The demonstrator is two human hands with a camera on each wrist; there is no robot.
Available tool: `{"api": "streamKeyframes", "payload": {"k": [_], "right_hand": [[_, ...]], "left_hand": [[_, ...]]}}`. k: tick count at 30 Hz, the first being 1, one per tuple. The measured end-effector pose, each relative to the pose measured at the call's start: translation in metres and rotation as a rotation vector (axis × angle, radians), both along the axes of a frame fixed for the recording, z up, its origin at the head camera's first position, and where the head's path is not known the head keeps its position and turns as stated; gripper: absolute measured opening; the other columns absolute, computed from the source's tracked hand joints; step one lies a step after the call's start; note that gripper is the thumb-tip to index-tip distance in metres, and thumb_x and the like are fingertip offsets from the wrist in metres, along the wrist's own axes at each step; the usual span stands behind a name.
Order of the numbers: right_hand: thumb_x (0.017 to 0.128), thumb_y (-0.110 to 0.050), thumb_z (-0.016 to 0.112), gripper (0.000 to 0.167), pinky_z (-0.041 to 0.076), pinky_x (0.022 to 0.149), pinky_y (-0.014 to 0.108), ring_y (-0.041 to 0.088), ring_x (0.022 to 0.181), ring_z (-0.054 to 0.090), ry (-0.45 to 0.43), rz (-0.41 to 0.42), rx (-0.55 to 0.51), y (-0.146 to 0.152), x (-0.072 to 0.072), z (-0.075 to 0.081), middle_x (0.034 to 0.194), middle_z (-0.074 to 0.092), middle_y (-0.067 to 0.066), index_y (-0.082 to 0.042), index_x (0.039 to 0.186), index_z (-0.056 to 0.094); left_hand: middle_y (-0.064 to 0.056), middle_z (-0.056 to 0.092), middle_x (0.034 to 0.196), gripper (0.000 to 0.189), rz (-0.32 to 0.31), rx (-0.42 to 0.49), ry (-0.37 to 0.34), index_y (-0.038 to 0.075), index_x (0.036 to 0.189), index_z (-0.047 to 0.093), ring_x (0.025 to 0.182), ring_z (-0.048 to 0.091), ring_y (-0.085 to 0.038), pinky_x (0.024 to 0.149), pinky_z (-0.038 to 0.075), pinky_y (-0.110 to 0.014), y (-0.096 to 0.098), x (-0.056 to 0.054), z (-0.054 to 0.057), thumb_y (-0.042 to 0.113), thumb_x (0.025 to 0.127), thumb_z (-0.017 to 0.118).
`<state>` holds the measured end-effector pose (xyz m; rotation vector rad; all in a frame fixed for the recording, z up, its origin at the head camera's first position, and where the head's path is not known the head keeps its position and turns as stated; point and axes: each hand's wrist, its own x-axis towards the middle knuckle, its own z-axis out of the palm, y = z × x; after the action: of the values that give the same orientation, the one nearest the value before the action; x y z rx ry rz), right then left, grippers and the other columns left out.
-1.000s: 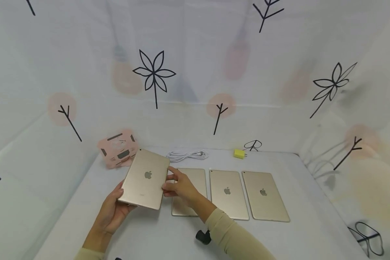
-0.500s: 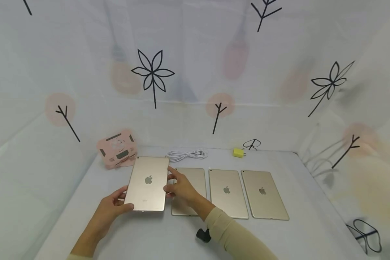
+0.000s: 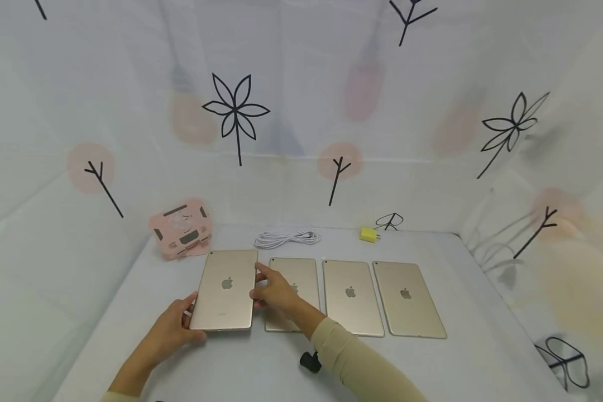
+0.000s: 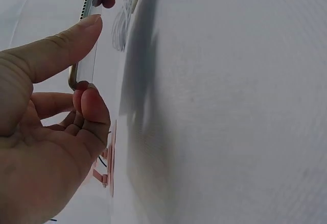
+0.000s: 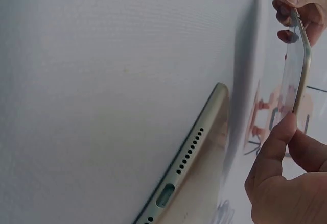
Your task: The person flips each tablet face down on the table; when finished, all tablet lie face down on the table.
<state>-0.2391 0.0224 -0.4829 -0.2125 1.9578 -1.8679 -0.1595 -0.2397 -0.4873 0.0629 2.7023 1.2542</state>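
Note:
A gold tablet point(image 3: 221, 304), back up with an apple logo, is held just above the white table by both hands. My left hand point(image 3: 168, 331) grips its lower left corner. In the left wrist view, that hand's thumb point(image 4: 66, 48) lies on the tablet's edge and its curled fingers are at the corner. My right hand point(image 3: 277, 294) pinches the tablet's right edge. The right wrist view shows that thin edge point(image 5: 305, 76) between both hands. Three similar tablets lie in a row to the right; the nearest tablet point(image 3: 301, 273) is partly hidden by my right hand.
A pink patterned case point(image 3: 182, 230) stands at the back left. Behind the tablets lie a coiled white cable point(image 3: 286, 239) and a yellow charger plug point(image 3: 368, 234). A small black object point(image 3: 310, 362) is beside my right sleeve. Patterned white cloth surrounds the table.
The held tablet has come down toward the table and turned from tilted to nearly straight. My left hand has shifted its grip at the lower left corner; the right hand keeps its pinch.

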Motion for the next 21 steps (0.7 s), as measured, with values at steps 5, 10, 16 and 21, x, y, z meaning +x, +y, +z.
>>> {"api": "streamKeyframes", "payload": {"k": [5,10,16,21], "right_hand": [[0.087,0.012,0.065,0.082,0.056,0.058,0.023,0.015,0.065,0.06,-0.021,-0.011,0.045,-0.005,-0.002,-0.005,0.128,0.054,0.014,-0.006,0.159,0.032],[0.087,0.013,0.064,0.082,0.055,0.057,0.023,0.016,0.067,0.061,-0.041,-0.016,0.074,-0.004,-0.005,-0.008,0.129,0.054,0.014,-0.007,0.159,0.032],[0.086,0.014,0.065,0.084,0.056,0.055,0.024,0.016,0.068,0.062,-0.068,-0.026,0.108,-0.004,-0.008,-0.01,0.131,0.053,0.015,-0.006,0.16,0.031],[0.085,0.015,0.066,0.084,0.056,0.055,0.024,0.017,0.067,0.062,-0.079,-0.031,0.129,-0.005,-0.011,-0.009,0.124,0.053,0.014,-0.005,0.159,0.032]], "left_hand": [[-0.009,0.051,0.097,0.106,0.001,-0.034,0.004,-0.013,0.148,0.039,0.082,0.046,-0.019,0.062,0.04,-0.023,-0.001,-0.003,-0.005,0.016,0.063,0.095],[-0.007,0.05,0.087,0.102,0.012,-0.059,-0.011,-0.015,0.145,0.043,0.076,0.045,-0.018,0.059,0.037,-0.025,0.005,-0.005,-0.008,0.015,0.064,0.096],[-0.004,0.051,0.084,0.098,0.02,-0.063,-0.036,-0.014,0.144,0.045,0.073,0.047,-0.018,0.058,0.038,-0.025,0.007,-0.007,-0.011,0.014,0.065,0.094],[-0.004,0.051,0.083,0.094,0.011,-0.11,-0.027,-0.016,0.142,0.047,0.073,0.046,-0.018,0.058,0.037,-0.026,0.007,-0.008,-0.011,0.017,0.067,0.093]]}}
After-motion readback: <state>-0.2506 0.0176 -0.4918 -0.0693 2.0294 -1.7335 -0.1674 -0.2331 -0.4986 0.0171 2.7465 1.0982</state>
